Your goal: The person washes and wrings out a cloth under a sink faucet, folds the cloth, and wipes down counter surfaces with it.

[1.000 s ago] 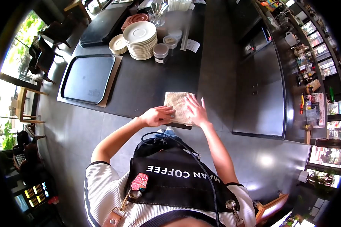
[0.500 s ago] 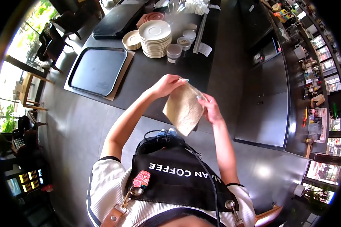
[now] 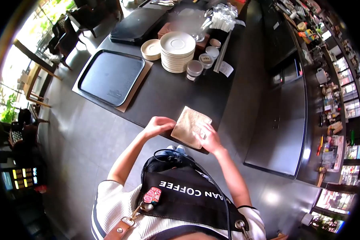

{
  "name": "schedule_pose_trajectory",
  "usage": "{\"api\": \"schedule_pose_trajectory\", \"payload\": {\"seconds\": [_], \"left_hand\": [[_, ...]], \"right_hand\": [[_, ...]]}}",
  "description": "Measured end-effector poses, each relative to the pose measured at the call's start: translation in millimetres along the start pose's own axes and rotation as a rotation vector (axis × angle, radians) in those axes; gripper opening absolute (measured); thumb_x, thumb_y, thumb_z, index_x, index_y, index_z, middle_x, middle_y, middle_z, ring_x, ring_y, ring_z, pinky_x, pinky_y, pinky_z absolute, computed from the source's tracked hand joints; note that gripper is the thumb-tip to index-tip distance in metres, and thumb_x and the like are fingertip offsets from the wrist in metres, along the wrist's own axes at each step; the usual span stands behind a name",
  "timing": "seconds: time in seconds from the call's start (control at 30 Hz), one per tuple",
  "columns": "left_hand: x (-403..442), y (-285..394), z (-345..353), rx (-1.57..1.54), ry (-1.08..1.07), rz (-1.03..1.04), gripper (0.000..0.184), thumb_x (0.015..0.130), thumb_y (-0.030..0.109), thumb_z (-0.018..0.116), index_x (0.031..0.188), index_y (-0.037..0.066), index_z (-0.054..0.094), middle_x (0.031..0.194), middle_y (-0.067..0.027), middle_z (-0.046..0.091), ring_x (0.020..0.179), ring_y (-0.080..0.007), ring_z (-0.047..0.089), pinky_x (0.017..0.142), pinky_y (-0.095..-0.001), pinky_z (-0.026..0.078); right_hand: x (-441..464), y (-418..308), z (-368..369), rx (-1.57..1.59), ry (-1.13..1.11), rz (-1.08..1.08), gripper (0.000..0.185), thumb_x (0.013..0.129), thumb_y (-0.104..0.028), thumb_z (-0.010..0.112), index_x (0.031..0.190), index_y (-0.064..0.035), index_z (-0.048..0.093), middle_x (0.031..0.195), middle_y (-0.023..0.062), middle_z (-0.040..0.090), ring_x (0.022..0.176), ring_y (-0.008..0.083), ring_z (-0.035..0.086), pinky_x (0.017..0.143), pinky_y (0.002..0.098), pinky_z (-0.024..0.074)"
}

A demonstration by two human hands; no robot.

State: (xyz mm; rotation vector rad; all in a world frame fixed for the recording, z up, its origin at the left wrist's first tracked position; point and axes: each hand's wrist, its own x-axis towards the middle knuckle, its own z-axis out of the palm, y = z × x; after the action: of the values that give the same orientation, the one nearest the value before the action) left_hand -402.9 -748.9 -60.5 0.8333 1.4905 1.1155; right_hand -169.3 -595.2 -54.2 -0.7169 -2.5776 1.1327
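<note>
A folded beige cloth point(image 3: 186, 125) lies on the front edge of the dark counter point(image 3: 164, 94). Spread over its right side, the fingers of my right hand point(image 3: 208, 138) rest on top of the cloth; that hand is open. My left hand point(image 3: 159, 126) is beside the cloth's left edge, its fingers curled in together and nothing visible in them. Whether its fingertips touch the cloth edge is hard to tell.
A black tray point(image 3: 112, 78) lies at the counter's left, on a brown board. Behind are a tall stack of white saucers point(image 3: 177, 52), a smaller stack of plates point(image 3: 151, 49), lidded jars point(image 3: 194, 69) and a slip of paper point(image 3: 226, 69). Cabinets point(image 3: 276, 128) stand to the right.
The cloth, held up between both hands before, has come down onto the counter's front edge. My left hand has let go of its top corner; my right hand has moved onto its surface.
</note>
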Motion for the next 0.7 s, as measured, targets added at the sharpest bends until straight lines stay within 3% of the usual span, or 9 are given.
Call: {"api": "schedule_pose_trajectory", "payload": {"seconds": [0.03,0.07,0.17,0.27,0.33,0.4,0.53,0.57,0.7], "left_hand": [[-8.0,-11.0,-0.4,-0.19,0.259,0.126,0.022,0.09,0.019,0.063,0.097,-0.001,0.069,0.095,-0.0087,0.07,0.09,-0.0144,0.064,0.084,-0.0269,0.05],[-12.7,-23.8,-3.4,-0.332,0.474,0.208,0.021,0.091,0.018,0.061,0.093,-0.002,0.067,0.087,-0.0073,0.069,0.083,-0.0126,0.063,0.078,-0.0258,0.05],[-40.9,-49.5,-19.3,-0.174,0.86,0.238,0.022,0.094,0.017,0.057,0.088,-0.003,0.066,0.081,-0.0062,0.068,0.075,-0.0122,0.062,0.073,-0.0256,0.049],[-72.3,-74.2,-25.8,-0.091,1.021,0.154,0.022,0.095,0.015,0.056,0.084,-0.002,0.065,0.076,-0.0066,0.067,0.072,-0.0123,0.062,0.071,-0.0263,0.049],[-89.4,-89.6,-22.1,0.052,1.121,0.09,0.019,0.094,0.012,0.056,0.086,-0.003,0.064,0.077,-0.0095,0.066,0.073,-0.0161,0.063,0.072,-0.0276,0.049],[-93.8,-100.1,-20.7,0.313,1.249,0.168,0.013,0.093,0.008,0.054,0.095,-0.002,0.063,0.09,-0.0126,0.064,0.086,-0.0206,0.061,0.08,-0.031,0.047],[-49.9,-79.8,-42.5,0.7,1.506,0.327,0.03,0.089,0.002,0.054,0.119,0.004,0.057,0.121,-0.0168,0.052,0.115,-0.0316,0.047,0.099,-0.0397,0.037],[-37.2,-81.3,-47.9,0.634,1.491,0.337,0.043,0.086,-0.001,0.056,0.128,0.005,0.049,0.132,-0.0171,0.043,0.124,-0.0338,0.037,0.105,-0.0433,0.029],[-2.7,-78.2,-58.7,0.806,1.304,0.408,0.049,0.08,0.005,0.064,0.126,0.005,0.05,0.131,-0.018,0.043,0.124,-0.035,0.039,0.105,-0.045,0.03]], "right_hand": [[11.1,-0.9,10.8,-0.132,0.122,-0.153,0.059,0.08,-0.037,0.071,0.129,-0.006,0.055,0.137,0.0217,0.047,0.131,0.0355,0.041,0.11,0.043,0.0299],[20.5,-3.8,22.1,-0.355,0.026,-0.139,0.073,0.08,-0.049,0.067,0.138,-0.011,0.046,0.15,0.0237,0.027,0.14,0.0432,0.02,0.114,0.054,0.0143],[33.0,7.5,59.2,-0.526,-0.105,-0.102,0.087,0.077,-0.063,0.061,0.148,-0.0221,0.032,0.156,0.0228,0.002,0.143,0.0451,-0.003,0.111,0.0632,-0.001],[73.5,11.8,51.0,-0.548,-0.101,-0.135,0.081,0.079,-0.061,0.06,0.146,-0.0222,0.036,0.157,0.0149,0.011,0.143,0.0443,0.002,0.11,0.0651,0.0014],[119.7,14.0,71.7,-0.624,0.031,-0.138,0.068,0.087,-0.054,0.052,0.144,-0.0194,0.038,0.157,0.0098,0.016,0.144,0.0349,0.011,0.11,0.0647,0.0061],[152.5,0.0,121.0,-0.653,0.024,-0.132,0.065,0.089,-0.052,0.049,0.143,-0.0181,0.04,0.156,0.0089,0.02,0.144,0.0321,0.015,0.11,0.0642,0.0062],[128.4,-61.0,163.0,-0.421,-0.166,-0.571,0.072,0.082,-0.057,0.056,0.141,-0.0185,0.043,0.154,0.0081,0.028,0.144,0.026,0.019,0.113,0.0583,0.0089],[122.4,-60.2,153.9,-0.424,-0.207,-0.605,0.077,0.079,-0.059,0.059,0.141,-0.0178,0.043,0.154,0.0074,0.028,0.144,0.0269,0.019,0.114,0.0569,0.0078],[79.9,-5.6,80.5,-0.508,-0.441,-0.649,0.08,0.078,-0.063,0.058,0.142,-0.0171,0.042,0.155,0.0091,0.025,0.144,0.03,0.017,0.115,0.0558,0.0041]]}}
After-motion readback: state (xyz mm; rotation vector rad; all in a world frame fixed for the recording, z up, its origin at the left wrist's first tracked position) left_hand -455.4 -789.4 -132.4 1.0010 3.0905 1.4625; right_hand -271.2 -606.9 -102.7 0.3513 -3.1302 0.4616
